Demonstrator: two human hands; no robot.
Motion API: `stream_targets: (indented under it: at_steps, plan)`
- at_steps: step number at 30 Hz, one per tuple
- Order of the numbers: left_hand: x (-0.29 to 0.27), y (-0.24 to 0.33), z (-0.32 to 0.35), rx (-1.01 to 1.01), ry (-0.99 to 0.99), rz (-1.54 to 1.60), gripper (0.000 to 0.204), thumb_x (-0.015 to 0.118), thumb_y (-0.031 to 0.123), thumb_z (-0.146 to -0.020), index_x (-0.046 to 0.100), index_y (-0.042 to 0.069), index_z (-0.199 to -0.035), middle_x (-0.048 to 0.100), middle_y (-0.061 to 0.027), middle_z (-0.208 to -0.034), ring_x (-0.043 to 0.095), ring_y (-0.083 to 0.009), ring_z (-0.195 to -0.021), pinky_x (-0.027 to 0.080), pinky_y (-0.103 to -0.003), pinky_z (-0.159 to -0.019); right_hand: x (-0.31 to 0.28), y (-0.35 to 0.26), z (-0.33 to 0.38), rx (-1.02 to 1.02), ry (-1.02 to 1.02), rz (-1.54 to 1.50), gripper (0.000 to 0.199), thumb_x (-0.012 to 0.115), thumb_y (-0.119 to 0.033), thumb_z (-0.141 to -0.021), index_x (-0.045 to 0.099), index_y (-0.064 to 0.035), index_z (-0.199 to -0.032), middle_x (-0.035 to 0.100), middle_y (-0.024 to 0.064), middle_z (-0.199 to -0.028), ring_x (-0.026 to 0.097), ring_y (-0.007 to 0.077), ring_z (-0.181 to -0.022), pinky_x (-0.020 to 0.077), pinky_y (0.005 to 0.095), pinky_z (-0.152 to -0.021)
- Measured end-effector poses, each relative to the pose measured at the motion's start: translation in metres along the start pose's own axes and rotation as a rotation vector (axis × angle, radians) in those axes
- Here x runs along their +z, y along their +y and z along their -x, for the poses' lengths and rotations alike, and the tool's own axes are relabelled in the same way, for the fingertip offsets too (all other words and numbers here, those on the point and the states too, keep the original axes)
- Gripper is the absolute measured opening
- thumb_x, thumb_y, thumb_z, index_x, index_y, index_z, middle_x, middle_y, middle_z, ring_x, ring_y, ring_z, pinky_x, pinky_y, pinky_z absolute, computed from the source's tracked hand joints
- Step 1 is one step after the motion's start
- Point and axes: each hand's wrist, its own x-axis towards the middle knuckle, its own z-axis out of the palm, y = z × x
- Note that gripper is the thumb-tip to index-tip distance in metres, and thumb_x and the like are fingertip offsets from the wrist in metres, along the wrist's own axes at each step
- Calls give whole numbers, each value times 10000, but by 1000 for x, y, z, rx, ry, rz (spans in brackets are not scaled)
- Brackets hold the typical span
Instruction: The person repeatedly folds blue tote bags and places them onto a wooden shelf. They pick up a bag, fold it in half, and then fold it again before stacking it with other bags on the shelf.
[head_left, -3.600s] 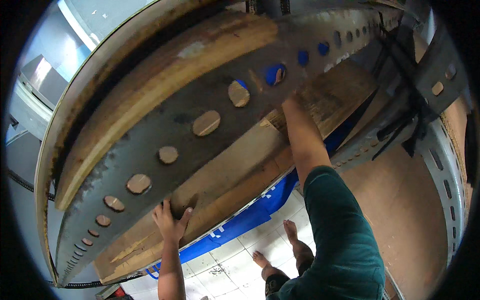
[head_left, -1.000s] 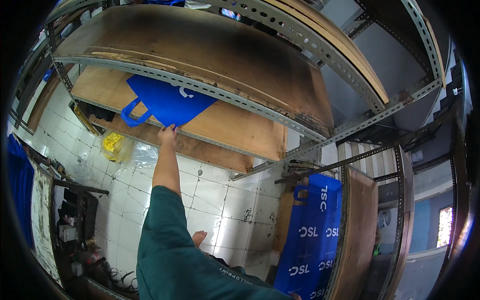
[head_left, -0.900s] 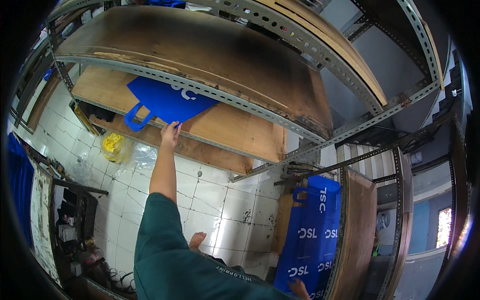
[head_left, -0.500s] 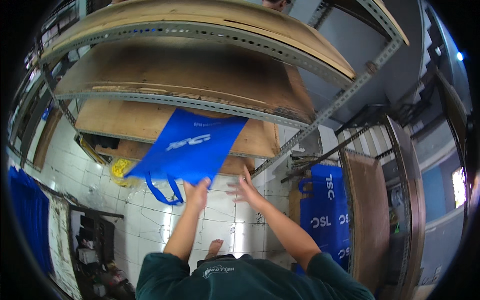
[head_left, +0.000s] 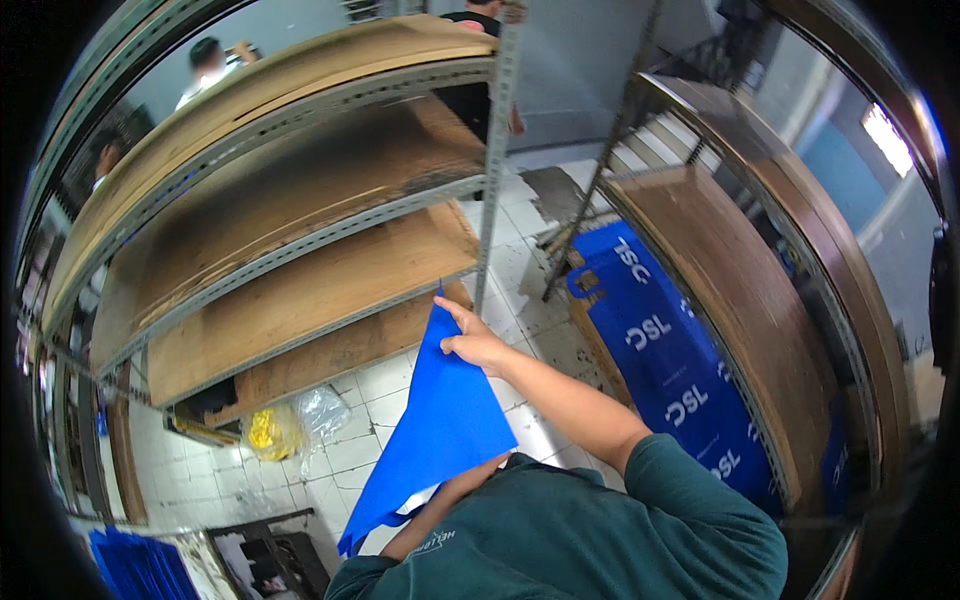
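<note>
A flat blue fabric bag [head_left: 440, 430] hangs in front of my chest, narrow at the top and widening downward. My right hand [head_left: 472, 342] pinches its top corner, arm stretched forward from the green sleeve. My left forearm [head_left: 445, 505] runs up behind the bag's lower part, and that hand is hidden by the cloth. Just beyond the bag stands the metal rack with wooden shelves [head_left: 300, 290], whose boards are bare.
More blue bags [head_left: 660, 360] lie stacked on a wooden shelf at the right. A yellow bag [head_left: 262, 432] and clear plastic sit on the white tiled floor under the rack. Another blue pile [head_left: 140, 565] is at lower left. People stand at the top [head_left: 205, 60].
The blue bag has come off the wooden shelf and down in front of me. My right hand now grips its top and the view has swung from the shelves toward the floor.
</note>
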Motion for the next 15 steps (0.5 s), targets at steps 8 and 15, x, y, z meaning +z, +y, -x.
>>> stream_targets:
  at_steps: [8,15]
  plan:
    - [-8,-43,-53,-231,-357,1130,410,683,29,-729,537,5,-1112,600,-143,-1086,587,-225,-953,468,-376,-863,-123,-25,158,-266,304,335,770,522,76,-684,311,-52,-1414,393,142,-1394,401,207,-1251,327,280,-1017]
    - [15,-42,-141,-352,-384,584,460,661,-12,-696,533,16,-1137,614,-129,-1079,598,-236,-956,471,-374,-876,-215,-23,363,-141,824,541,824,516,76,-650,278,-61,-1426,345,174,-1430,289,254,-1346,231,322,-1096]
